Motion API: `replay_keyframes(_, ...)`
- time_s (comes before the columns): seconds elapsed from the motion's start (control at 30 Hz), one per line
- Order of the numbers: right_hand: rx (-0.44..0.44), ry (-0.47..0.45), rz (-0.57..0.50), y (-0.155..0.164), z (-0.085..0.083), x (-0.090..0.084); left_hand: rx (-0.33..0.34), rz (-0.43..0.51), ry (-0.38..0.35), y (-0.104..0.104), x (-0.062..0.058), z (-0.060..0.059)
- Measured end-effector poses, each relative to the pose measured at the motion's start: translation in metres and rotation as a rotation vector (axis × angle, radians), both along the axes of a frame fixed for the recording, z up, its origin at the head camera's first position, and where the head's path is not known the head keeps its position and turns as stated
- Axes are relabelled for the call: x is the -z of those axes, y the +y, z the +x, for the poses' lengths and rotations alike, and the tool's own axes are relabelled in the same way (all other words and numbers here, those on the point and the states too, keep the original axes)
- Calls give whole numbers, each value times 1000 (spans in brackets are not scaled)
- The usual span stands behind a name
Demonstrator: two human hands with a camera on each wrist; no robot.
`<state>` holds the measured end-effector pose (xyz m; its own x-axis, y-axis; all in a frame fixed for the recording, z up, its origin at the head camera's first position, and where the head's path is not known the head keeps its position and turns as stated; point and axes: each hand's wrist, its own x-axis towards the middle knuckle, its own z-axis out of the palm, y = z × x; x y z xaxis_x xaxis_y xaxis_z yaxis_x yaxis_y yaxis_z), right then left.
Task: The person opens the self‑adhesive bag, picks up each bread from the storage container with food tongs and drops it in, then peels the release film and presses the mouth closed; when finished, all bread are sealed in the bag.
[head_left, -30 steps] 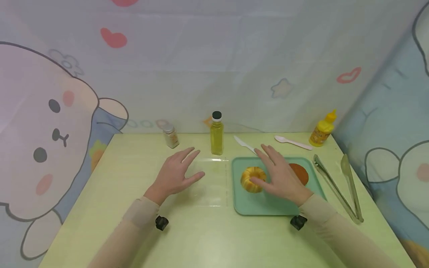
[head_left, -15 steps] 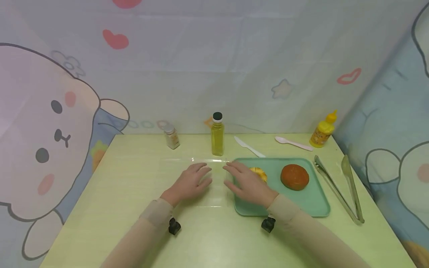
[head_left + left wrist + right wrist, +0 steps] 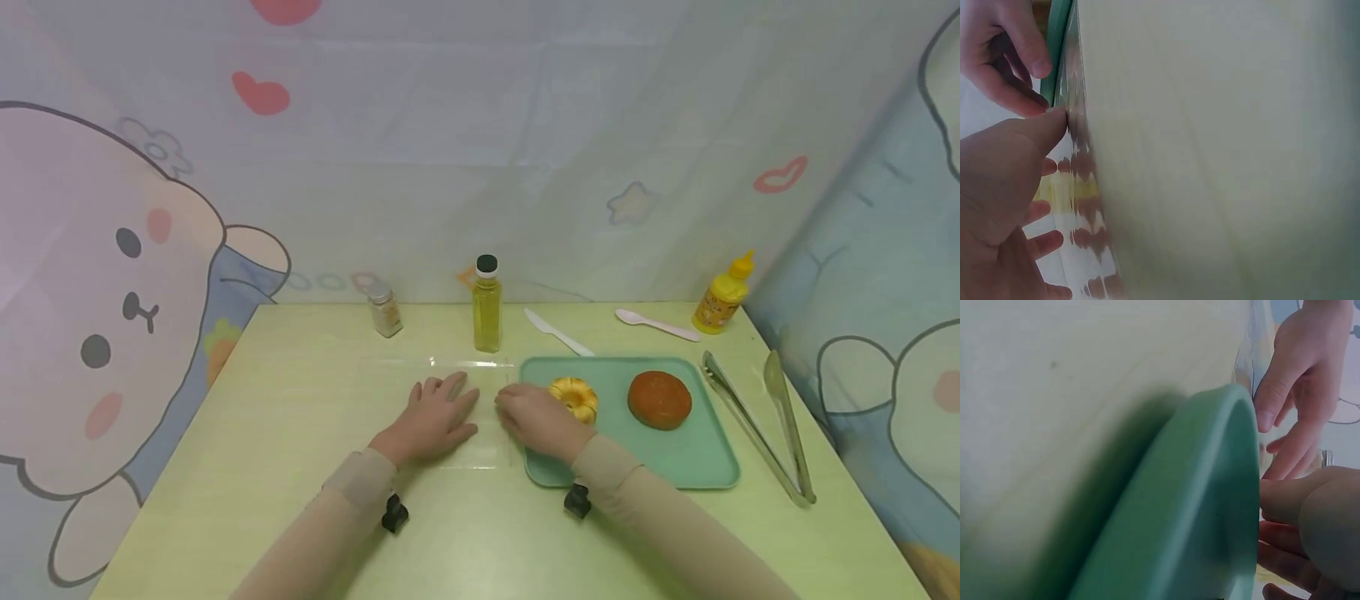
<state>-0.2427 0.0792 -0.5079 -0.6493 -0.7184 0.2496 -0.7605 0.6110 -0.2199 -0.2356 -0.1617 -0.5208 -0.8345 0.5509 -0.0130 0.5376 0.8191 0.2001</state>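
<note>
Counter point(image 3: 300, 500): pale yellow-green wooden top, carried everything.
Tray point(image 3: 675, 467): green plastic rectangle, right of centre; held round brown bun point(image 3: 659, 399) & small yellow ring cake point(image 3: 573, 397).
Sheet point(image 3: 420, 367): clear flat plastic rectangle, lay flat w/ right edge just beside tray.
Left hand point(image 3: 433, 421): fingers straight, palm pressed on sheet.
Right hand point(image 3: 534, 421): fingers curled at sheet's right edge, by tray rim; actual pinch cannot tell.
Tip: judged best to pin sheet w/ left, work a nail under the edge, lift slow so it didn't slide.
</note>
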Motion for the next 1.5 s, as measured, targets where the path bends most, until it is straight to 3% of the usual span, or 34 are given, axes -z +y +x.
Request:
replay_keyframes(0.2,16,73,85,-5,-1,5,23,-2,-71,-1,-3,4)
replay_keyframes(0.4,36,61,145,-8,2,4,24,-13,-130,-2,-6,5)
replay_keyframes(0.8,50,62,155,-9,4,-1,-5,-13,-33,-5,-2,-2)
replay_keyframes(1.03,21,54,127,-8,1,4,-9,73,-31,-8,-5,0)
replay_keyframes(1.33,-21,52,110,-5,1,3,3,233,57,-15,-4,-1)
replay_keyframes(1.5,-20,50,124,-5,2,1,33,253,87,-17,-7,0)
